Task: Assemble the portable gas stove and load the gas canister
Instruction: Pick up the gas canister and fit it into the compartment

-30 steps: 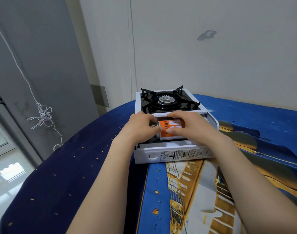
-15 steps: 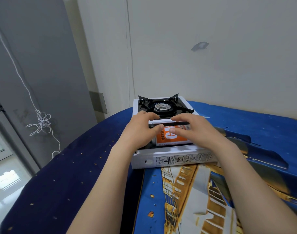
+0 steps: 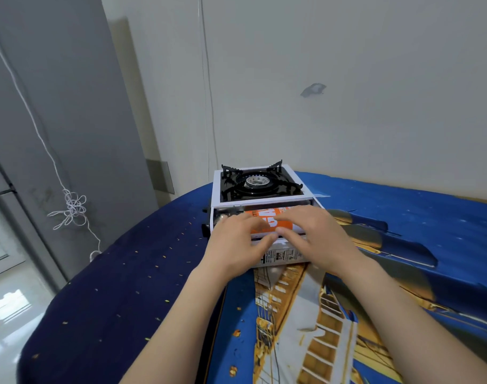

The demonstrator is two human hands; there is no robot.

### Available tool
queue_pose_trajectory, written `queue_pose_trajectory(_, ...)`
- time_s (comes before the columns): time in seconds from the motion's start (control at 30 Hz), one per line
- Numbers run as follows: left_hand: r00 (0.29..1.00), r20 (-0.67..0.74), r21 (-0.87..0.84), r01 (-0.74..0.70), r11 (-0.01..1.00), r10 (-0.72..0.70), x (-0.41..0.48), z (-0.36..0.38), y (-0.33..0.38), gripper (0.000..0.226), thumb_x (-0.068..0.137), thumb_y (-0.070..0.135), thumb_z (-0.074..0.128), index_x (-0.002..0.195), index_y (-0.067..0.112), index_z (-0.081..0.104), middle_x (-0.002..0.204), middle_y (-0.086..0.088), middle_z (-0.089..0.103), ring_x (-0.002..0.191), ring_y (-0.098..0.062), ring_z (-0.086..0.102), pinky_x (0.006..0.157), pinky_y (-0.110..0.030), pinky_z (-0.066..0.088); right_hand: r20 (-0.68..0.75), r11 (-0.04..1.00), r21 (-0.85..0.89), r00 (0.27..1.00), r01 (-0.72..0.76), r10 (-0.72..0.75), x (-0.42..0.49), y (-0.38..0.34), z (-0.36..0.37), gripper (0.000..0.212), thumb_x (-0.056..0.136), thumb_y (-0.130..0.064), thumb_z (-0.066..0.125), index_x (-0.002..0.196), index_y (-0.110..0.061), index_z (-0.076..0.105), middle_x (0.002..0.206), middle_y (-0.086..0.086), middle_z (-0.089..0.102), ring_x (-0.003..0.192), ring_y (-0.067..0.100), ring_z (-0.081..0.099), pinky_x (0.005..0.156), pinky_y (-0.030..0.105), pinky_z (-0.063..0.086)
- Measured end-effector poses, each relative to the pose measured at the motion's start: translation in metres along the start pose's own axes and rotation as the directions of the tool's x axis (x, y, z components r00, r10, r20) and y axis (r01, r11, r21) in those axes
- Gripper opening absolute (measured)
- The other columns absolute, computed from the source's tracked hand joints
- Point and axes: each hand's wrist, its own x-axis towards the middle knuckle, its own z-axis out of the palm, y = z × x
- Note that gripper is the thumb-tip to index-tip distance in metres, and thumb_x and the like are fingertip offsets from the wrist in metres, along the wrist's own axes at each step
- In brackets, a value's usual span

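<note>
A white portable gas stove [image 3: 216, 189] with a black burner grate [image 3: 257, 182] stands on the blue cloth, close to the wall. Its canister compartment on the near side is uncovered. In it an orange and white gas canister [image 3: 267, 214] lies on its side. My left hand [image 3: 236, 241] lies flat over the canister's left end, fingers stretched out. My right hand [image 3: 318, 234] lies over its right end and the stove's front edge, fingers pointing left. The fingertips of both hands nearly meet. Neither hand wraps around the canister, and both are motion-blurred.
The stove sits on a surface covered by a dark blue and patterned blue-gold cloth [image 3: 126, 278]. A white wall [image 3: 347, 106] rises just behind. A knotted white cord [image 3: 74, 209] hangs by a grey door [image 3: 56, 106] on the left, where the floor drops away.
Both hands gripped the canister in the compartment, then loosened and slid toward me. The canister now lies exposed behind the fingers. The camera has tilted up slightly.
</note>
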Motion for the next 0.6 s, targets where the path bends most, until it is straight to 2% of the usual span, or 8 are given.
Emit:
queue_pose_trajectory(0.13,0.998,0.021,0.056,-0.068,0.996,0.067,-0.01,0.002,-0.001,0.028,0.084,0.044,0.06,0.107,0.03,0.068,0.104,0.014,0.066,0.099,-0.009,0.058,0.092,-0.04,0.045,-0.158,0.996,-0.071,0.986,0.051,-0.061,-0.019,-0.001,0.006,0.03,0.093,-0.03,0.058,0.119,-0.019,0.066,0.116,-0.002,0.067,0.11,0.018,0.058,0.096,0.038,0.042)
queue_pose_trajectory(0.27,0.996,-0.037,0.046,-0.082,0.996,0.084,-0.014,0.003,-0.001,0.018,0.086,0.036,0.066,0.1,0.026,0.071,0.097,0.011,0.068,0.092,-0.012,0.062,0.084,-0.042,0.048,-0.252,0.986,-0.108,0.956,0.126,-0.149,-0.029,-0.003,0.02,0.031,0.09,-0.017,0.062,0.121,-0.016,0.065,0.117,0.001,0.065,0.11,0.019,0.055,0.1,0.033,0.035)
queue_pose_trajectory(0.43,0.989,-0.119,0.041,-0.087,0.995,0.092,-0.016,0.005,0.001,0.012,0.088,0.03,0.065,0.096,0.024,0.073,0.094,0.009,0.07,0.084,-0.015,0.064,0.077,-0.044,0.048,-0.296,0.973,-0.153,0.932,0.171,-0.21,-0.035,-0.001,0.03,0.03,0.092,-0.011,0.059,0.122,-0.011,0.064,0.122,0.008,0.063,0.113,0.024,0.055,0.103,0.037,0.036)
queue_pose_trajectory(0.53,0.983,-0.167,0.07,-0.069,0.995,0.08,-0.015,0.009,0.002,0.013,0.09,0.029,0.064,0.098,0.023,0.073,0.094,0.007,0.069,0.083,-0.018,0.062,0.076,-0.044,0.046,-0.305,0.965,-0.17,0.92,0.202,-0.246,-0.038,0.0,0.033,0.028,0.09,-0.007,0.062,0.118,-0.007,0.067,0.121,0.011,0.063,0.112,0.027,0.055,0.102,0.042,0.038)
queue_pose_trajectory(0.6,0.973,-0.221,0.103,-0.048,0.994,0.069,-0.014,0.012,0.002,0.013,0.089,0.028,0.065,0.097,0.022,0.073,0.093,0.005,0.069,0.082,-0.022,0.06,0.074,-0.042,0.045,-0.298,0.96,-0.184,0.919,0.211,-0.259,-0.041,0.0,0.035,0.027,0.088,-0.005,0.063,0.115,-0.006,0.068,0.119,0.012,0.064,0.112,0.027,0.054,0.103,0.04,0.038)
